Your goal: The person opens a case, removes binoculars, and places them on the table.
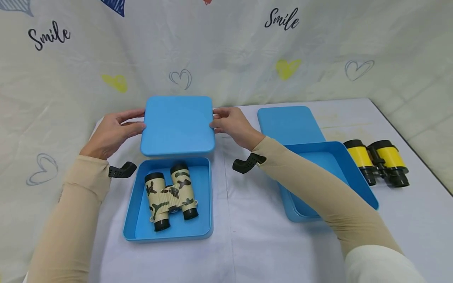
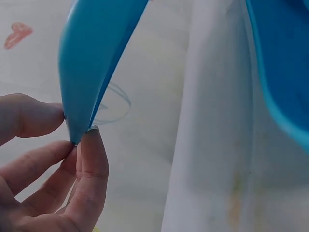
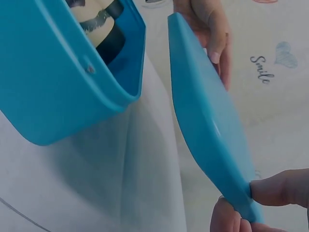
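Both hands hold a blue lid point(image 1: 178, 125) by its side edges, raised just behind a blue box point(image 1: 132, 220). My left hand point(image 1: 112, 131) pinches the left edge; in the left wrist view its thumb and fingertips sit on either side of the lid's rim. My right hand point(image 1: 235, 125) pinches the right edge, thumb on one face and fingers on the other in the right wrist view. Inside the box lie camouflage-patterned binoculars point(image 1: 172, 196) with black ends. The right wrist view shows the lid point(image 3: 207, 116) tilted and apart from the box point(image 3: 87, 106).
To the right, a second open blue box point(image 1: 293, 208) stands partly behind the right forearm. Another blue lid point(image 1: 291, 124) lies behind it. Yellow and black binoculars point(image 1: 376, 163) lie at the table's right side. A printed cloth point(image 1: 226, 47) hangs along the back.
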Motion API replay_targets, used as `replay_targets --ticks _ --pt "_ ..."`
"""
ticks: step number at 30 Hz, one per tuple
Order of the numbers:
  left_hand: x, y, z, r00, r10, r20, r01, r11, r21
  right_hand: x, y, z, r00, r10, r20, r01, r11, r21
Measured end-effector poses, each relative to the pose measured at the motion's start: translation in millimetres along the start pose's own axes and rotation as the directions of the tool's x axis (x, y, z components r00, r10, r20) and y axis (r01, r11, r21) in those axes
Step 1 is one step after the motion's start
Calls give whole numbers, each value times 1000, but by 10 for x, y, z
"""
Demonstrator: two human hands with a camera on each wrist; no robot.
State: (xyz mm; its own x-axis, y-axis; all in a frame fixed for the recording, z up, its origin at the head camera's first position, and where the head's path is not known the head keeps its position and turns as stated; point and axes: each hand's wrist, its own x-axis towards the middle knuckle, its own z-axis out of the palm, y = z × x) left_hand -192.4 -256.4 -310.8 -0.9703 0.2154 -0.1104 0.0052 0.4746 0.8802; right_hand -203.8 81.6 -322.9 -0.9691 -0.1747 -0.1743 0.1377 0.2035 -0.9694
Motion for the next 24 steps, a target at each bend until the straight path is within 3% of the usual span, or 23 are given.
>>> replay_targets --ticks 12,24 --pt "209 -96 -9 998 -37 54 37 999 -8 208 60 22 999 44 -11 -45 995 -87" --pt "337 -178 12 995 -55 81 51 998 47 362 122 28 994 105 -10 -105 984 -141"
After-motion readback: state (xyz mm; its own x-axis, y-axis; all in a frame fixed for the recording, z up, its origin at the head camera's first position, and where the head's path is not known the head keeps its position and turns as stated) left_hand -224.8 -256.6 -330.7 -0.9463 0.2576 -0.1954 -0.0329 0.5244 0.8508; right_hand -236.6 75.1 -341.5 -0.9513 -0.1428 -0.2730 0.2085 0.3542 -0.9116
